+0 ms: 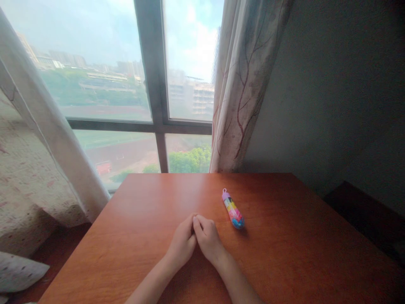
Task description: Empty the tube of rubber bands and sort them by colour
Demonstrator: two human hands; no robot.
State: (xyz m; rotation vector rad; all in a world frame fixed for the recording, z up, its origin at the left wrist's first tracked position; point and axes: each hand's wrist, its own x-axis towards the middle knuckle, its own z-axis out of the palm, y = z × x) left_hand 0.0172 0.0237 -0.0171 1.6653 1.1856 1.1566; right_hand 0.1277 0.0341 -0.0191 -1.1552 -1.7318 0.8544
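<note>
My left hand (184, 237) and my right hand (207, 236) rest together over the table, fingertips and thumbs touching. Both have their fingers curled in, and nothing shows between them; the palms are turned out of sight. To the right of my right hand, apart from it, a clear tube (233, 212) lies tilted on the tabletop. It has a purple cap with a small loop at its far end. Inside are bright pieces in yellow, pink, red and blue, too small to name.
The brown wooden table (284, 253) reaches to the window (162, 126) at the back. Patterned curtains hang on the left (47, 126) and the right (243, 84). A dark grey wall (332, 93) stands on the right, with a dark piece of furniture (363, 211) beside the table.
</note>
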